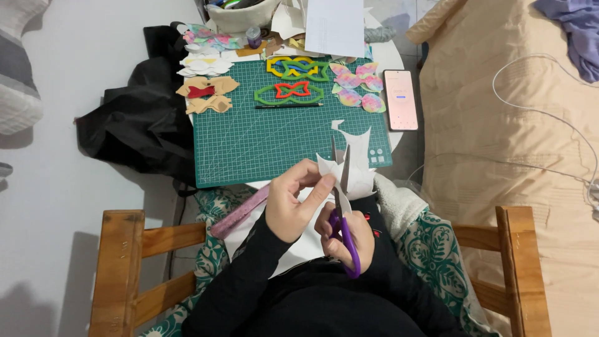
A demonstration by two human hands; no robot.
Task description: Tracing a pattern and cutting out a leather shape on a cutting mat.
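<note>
The left hand (292,201) pinches a white paper piece (349,163) between thumb and fingers (319,190), holding it up over the near edge of the green cutting mat (262,140). The right hand (346,236) grips purple-handled scissors (342,206), its fingers curled through the loops; the blades stand slightly parted and reach up into the paper. The mat lies on a small round bench (392,59). On the far part of the mat sit green, yellow and red bow-shaped stencils (290,92), with pastel cut shapes (359,87) beside them. A phone (400,98) lies just right of the mat. A black bag (140,122) hangs at the left.
</note>
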